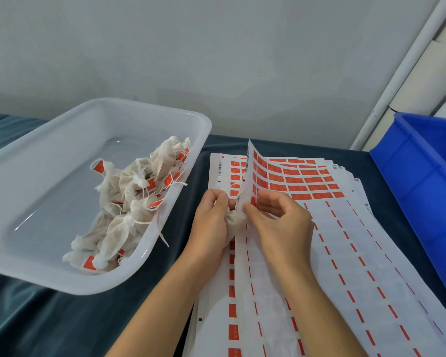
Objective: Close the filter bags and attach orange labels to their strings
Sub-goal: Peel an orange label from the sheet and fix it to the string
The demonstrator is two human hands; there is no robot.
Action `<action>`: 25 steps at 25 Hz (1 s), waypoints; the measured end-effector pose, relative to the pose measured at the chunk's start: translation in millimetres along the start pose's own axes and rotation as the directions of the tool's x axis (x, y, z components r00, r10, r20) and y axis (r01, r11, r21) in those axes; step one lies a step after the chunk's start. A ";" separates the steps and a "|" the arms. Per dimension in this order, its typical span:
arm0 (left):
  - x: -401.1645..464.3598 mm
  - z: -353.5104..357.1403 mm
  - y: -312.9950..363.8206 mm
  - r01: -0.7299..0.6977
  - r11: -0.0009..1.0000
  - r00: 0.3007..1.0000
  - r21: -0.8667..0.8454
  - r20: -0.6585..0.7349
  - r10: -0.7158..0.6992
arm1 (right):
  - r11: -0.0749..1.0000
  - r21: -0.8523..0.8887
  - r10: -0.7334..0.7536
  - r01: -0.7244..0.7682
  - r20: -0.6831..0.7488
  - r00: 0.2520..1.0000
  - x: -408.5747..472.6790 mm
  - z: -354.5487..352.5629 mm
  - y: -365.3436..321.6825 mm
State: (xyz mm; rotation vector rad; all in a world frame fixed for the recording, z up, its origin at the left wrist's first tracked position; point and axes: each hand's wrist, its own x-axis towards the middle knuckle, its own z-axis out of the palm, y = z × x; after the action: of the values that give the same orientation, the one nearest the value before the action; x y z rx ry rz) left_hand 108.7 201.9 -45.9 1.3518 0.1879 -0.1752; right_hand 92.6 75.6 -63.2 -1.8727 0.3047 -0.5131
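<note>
My left hand (211,217) grips a small white filter bag (234,222) over the label sheets, fingers curled round its gathered neck and string. My right hand (278,220) pinches the lifted left edge of the top label sheet (250,173) at an orange label (253,201), thumb and forefinger closed on it. That sheet curls upward above both hands. The stack of label sheets (332,253) lies fanned on the dark cloth, its far rows holding orange labels and its near rows showing only orange strips.
A translucent white plastic tub (165,256) sits at the left, holding several closed filter bags with orange labels (129,199) piled at its right side. A blue plastic bin (422,176) stands at the right edge. Dark teal cloth (62,318) covers the table; a grey wall rises behind.
</note>
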 end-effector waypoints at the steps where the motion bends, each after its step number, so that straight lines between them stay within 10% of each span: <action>1: 0.1 -0.1 0.0 0.005 1.000 1.000 -0.005 0.000 -0.005 | 1.000 -0.010 -0.004 0.004 -0.004 1.000 -0.9 0.0 0.3; 25: 0.7 0.0 2.6 0.104 0.985 0.991 -0.136 -0.064 -0.113 | 0.995 0.073 0.057 -0.064 0.100 0.993 9.8 -11.4 -6.5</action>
State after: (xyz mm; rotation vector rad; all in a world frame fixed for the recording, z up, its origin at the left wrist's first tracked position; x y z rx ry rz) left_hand 110.0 202.5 -43.5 1.2175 0.3287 -0.2025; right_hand 95.4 64.2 -51.8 -1.8025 0.2720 -0.3852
